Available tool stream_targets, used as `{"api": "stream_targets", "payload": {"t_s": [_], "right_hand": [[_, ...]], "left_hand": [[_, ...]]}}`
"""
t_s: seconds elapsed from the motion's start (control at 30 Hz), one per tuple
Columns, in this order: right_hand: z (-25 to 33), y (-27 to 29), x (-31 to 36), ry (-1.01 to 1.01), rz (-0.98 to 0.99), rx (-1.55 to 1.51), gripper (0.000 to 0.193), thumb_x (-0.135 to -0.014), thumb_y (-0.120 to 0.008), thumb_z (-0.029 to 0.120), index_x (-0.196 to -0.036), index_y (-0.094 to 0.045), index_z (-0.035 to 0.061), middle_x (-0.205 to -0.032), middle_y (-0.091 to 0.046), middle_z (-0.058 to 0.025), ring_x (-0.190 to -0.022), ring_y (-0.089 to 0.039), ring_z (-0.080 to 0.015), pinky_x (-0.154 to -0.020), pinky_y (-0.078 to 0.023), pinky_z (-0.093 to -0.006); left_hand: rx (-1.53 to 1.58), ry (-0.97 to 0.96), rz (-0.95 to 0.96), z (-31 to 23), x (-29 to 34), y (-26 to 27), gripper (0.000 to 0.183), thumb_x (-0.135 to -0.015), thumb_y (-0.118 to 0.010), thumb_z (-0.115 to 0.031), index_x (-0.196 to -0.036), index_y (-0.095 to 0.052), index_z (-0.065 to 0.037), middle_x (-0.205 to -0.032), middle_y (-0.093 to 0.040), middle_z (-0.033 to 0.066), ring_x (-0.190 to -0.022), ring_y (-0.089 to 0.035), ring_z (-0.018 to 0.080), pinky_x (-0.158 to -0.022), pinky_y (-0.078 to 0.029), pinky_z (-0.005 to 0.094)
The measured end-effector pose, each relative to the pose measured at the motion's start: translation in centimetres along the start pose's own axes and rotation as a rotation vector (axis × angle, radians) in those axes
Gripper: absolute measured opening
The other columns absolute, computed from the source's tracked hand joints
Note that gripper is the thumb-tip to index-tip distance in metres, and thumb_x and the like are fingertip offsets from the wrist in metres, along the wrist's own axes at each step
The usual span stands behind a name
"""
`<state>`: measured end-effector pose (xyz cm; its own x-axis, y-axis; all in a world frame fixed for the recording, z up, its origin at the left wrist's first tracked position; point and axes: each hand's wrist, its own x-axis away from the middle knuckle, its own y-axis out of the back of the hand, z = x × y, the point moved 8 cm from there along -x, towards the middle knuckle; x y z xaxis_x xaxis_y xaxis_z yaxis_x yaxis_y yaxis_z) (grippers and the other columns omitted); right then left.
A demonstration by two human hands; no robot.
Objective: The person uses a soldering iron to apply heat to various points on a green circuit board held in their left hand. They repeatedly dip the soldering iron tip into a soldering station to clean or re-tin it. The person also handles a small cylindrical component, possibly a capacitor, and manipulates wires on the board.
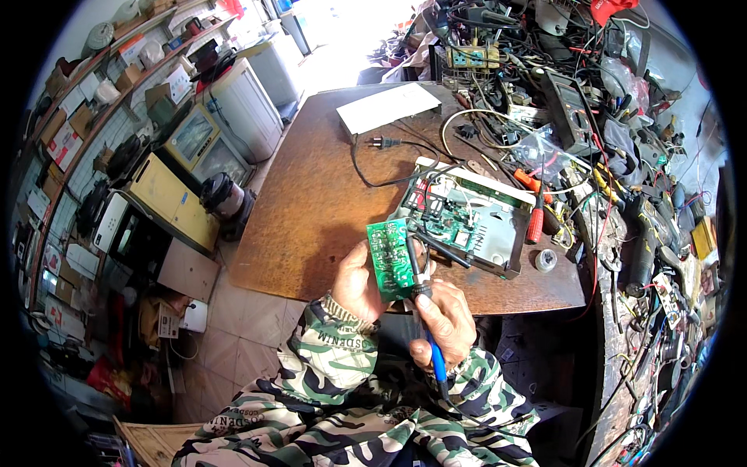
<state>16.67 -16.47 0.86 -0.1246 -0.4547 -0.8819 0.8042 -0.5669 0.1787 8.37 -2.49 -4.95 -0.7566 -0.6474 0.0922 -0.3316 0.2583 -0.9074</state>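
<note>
In left hand (355, 283) — circuit board (391, 261), seemingly edge-held.

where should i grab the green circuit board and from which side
Probably grip the green circuit board by its left edge, from the left: it is flat, and the blue-handled tool in the right hand runs along its right side.

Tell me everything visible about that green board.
The green circuit board is flat, roughly rectangular and glossy-looking, with pale tracks and dark patches on the visible face. The left hand holds it, tilted, nearer than the open case. A blue-handled, pen-like tool in the right hand reaches along its right edge; whether they touch is unclear.
</note>
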Motion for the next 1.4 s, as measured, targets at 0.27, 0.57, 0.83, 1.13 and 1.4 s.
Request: {"api": "stream_targets", "payload": {"t_s": [0.27,0.57,0.83,1.13,1.4], "right_hand": [[1.0,-1.0,0.4,0.004,0.114,0.13,0.048,-0.077,-0.082,0.013,-0.122,-0.068,0.0032,-0.105,-0.064,-0.0206,-0.106,-0.069,-0.0441,-0.088,-0.06,-0.0507],[0.9,-0.8,0.1,0.008,0.088,0.132,0.048,-0.082,-0.075,0.007,-0.127,-0.061,-0.0064,-0.102,-0.068,-0.0229,-0.103,-0.072,-0.0429,-0.086,-0.061,-0.0472],[0.8,-0.9,0.1,0.017,0.113,0.153,0.046,-0.087,-0.066,0.006,-0.13,-0.057,-0.0087,-0.114,-0.068,-0.0317,-0.103,-0.071,-0.0436,-0.088,-0.06,-0.0464],[0.7,-0.8,0.0,0.013,0.111,0.148,0.046,-0.086,-0.066,0.005,-0.129,-0.059,-0.008,-0.112,-0.068,-0.0305,-0.103,-0.071,-0.0431,-0.088,-0.06,-0.0458],[0.7,-0.9,0.0,0.023,0.107,0.152,0.045,-0.086,-0.066,0.005,-0.129,-0.059,-0.0079,-0.111,-0.069,-0.0301,-0.103,-0.072,-0.0429,-0.087,-0.06,-0.0458]], "left_hand": [[0.031,-0.036,0.076,0.3,-0.2,-0.2,0.057,-0.103,-0.048,-0.048,-0.131,-0.059,0.001,-0.117,-0.07,0.0148,-0.109,-0.067,0.0306,-0.112,-0.043,0.0536],[0.005,-0.025,0.157,0.5,-0.4,-0.5,0.065,-0.1,-0.05,-0.054,-0.132,-0.057,0.002,-0.118,-0.069,0.015,-0.111,-0.065,0.0296,-0.113,-0.043,0.0509],[0.084,-0.005,0.144,0.5,-0.3,-0.1,0.06,-0.103,-0.049,-0.05,-0.135,-0.056,0.001,-0.121,-0.067,0.0167,-0.115,-0.063,0.034,-0.105,-0.049,0.0504],[0.092,0.009,0.12,0.7,-0.2,0.4,0.062,-0.105,-0.045,-0.051,-0.138,-0.054,0.001,-0.125,-0.066,0.0182,-0.12,-0.061,0.0392,-0.098,-0.052,0.0501],[0.093,0.018,0.148,0.7,-0.2,0.1,0.061,-0.105,-0.044,-0.051,-0.136,-0.055,0.001,-0.125,-0.066,0.017,-0.114,-0.062,0.0351,-0.095,-0.052,0.0478]]}}
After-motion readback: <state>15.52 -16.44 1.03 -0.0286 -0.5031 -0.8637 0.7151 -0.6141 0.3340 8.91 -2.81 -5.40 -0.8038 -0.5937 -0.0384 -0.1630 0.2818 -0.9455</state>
